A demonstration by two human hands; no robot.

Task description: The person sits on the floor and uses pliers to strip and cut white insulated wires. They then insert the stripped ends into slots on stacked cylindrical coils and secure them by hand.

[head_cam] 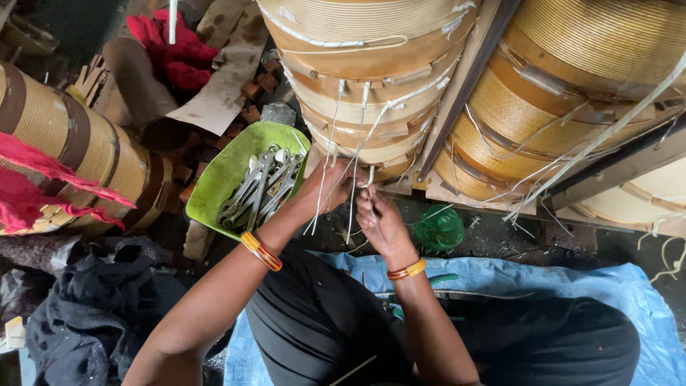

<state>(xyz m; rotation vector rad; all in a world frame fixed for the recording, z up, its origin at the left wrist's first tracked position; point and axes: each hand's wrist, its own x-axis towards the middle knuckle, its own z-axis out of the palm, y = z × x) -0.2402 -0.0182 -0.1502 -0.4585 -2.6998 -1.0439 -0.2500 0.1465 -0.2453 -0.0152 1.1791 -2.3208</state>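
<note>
1. The left hand [330,187] reaches up under the bottom edge of the middle wound coil [368,78], its fingers curled around a bunch of thin white tapes [330,154] that hang down from the coil's windings.
2. The right hand [379,218] sits just beside the left one, fingers pinched shut on the lower end of one white tape near the coil's base; the two hands nearly touch.
3. The white tapes run from the banded layers of the coil down to the hands, and some loose ends dangle past them toward the dark floor.
4. Both wrists wear orange bangles [261,251].
5. A green plastic scoop-shaped tray [218,187] lies just left of the left hand, tilted, holding a pile of metal spanners [261,187].
6. A second, larger wound coil [572,78] stands to the right, with a dark wooden batten [461,86] leaning between the two coils and more white tapes trailing from it.
7. A third coil [78,154] lies at the left, draped with red cloth [32,186].
8. A small green translucent container [439,229] rests on the floor just right of the right hand.
9. A blue tarpaulin [629,300] lies under the person's legs, and a heap of dark cloth [86,314] sits at the lower left.
</note>
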